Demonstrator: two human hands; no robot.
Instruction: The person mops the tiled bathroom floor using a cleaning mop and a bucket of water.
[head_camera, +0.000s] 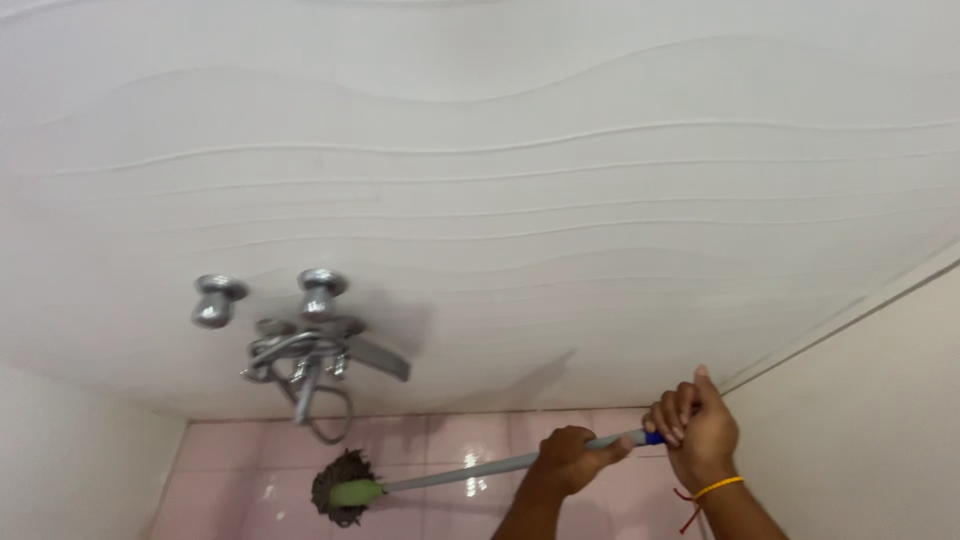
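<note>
Duster (343, 487) pole gripped by both hands, left (568, 458) and right (695, 424)

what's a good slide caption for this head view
Both hands, left hand and right hand, hold a long-handled duster raised near a ceiling fan.

A long grey stick duster (470, 470) with a green neck and dark fluffy head points left, slightly downward, apparently just below the white ceiling.
</note>
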